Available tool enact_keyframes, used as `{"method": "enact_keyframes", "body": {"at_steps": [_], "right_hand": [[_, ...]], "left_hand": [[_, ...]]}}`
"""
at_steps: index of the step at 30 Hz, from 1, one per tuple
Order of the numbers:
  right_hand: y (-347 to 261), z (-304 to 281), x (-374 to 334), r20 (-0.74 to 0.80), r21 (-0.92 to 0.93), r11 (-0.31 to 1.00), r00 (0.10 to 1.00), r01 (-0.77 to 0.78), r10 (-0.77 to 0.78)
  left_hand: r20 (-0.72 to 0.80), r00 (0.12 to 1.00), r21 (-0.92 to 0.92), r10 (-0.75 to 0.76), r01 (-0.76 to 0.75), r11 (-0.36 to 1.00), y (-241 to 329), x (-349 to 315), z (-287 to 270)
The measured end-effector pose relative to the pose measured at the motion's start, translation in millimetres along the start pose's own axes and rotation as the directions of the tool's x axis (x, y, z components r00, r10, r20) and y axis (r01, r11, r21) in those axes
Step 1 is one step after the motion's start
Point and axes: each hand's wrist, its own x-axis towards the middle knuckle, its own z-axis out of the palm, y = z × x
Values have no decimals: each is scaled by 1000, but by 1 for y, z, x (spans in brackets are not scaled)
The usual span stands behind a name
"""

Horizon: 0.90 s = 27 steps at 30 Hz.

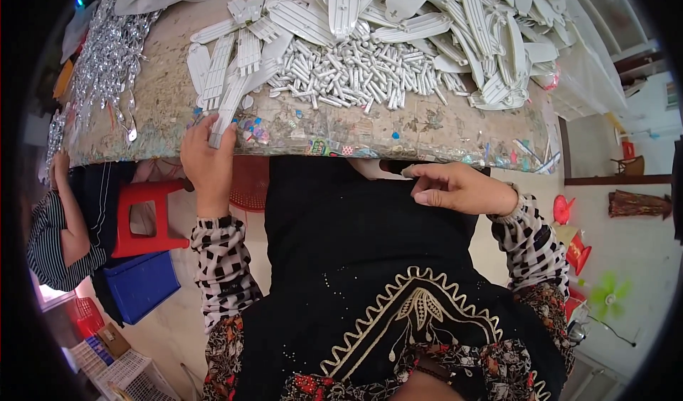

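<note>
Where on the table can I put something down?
There's a bare-looking patch of table between the silver strands and the long white pieces. A strip along the near edge, in front of the small white pegs and right of the left hand, has mostly flat scraps. The back and middle are crowded.

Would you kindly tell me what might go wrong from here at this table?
The strip at the left hand lies near the table's front edge, so it might slip off.
The pegs are heaped loose, so a knock could scatter them.
The slats overlap untidily behind, and some might slide onto the pegs.
</note>
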Motion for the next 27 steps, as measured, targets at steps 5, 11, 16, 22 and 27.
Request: {"method": "enact_keyframes", "body": {"at_steps": [5,11,16,22,27], "right_hand": [[6,4,11,-22,62,997,998,55,-53],[-16,15,35,60,-85,995,997,52,-47],[-21,28,59,74,-89,989,991,118,-111],[-32,50,97,-127,302,942,986,144,-110],[-33,52,110,-221,495,825,958,271,-182]], "left_hand": [[187,929,-555,-319,368,746,-2,-18,4],[560,703,-772,-438,635,33,-4,-16,5],[797,586,-593,-145,715,-371,0,-20,-3],[865,500,-443,42,800,-405,39,-36,18],[838,525,-469,148,833,-294,72,-53,20]]}}
